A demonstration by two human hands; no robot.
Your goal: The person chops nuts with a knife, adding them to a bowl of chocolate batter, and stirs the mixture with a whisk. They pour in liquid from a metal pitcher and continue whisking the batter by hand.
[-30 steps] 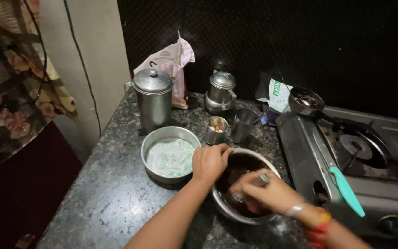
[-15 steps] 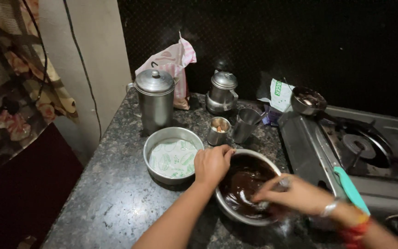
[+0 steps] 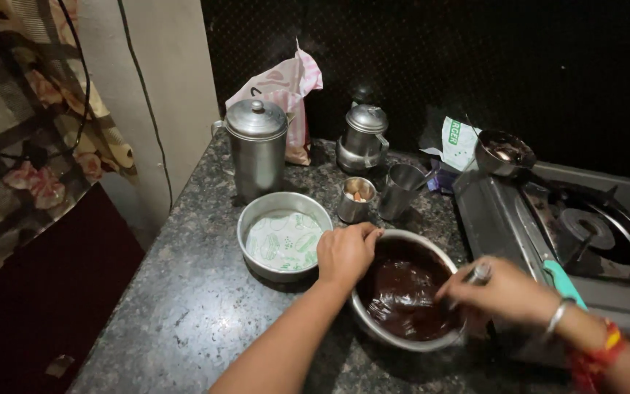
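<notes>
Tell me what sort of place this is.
Most likely a home kitchen: a gas stove sits on a dark granite counter, with steel canisters and a bowl of dark batter being stirred.

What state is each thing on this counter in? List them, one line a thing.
Mixing bowl: holds dark brown batter.
Left hand: grips the bowl's rim.
Right hand: shut on a utensil in the batter, blurred.
Round tin: lined with patterned paper, otherwise empty.
Tall steel canister: lid on.
Small steel pot: lid on.
Steel cup: open, small pieces inside.
Stove burner: no flame visible.
</notes>
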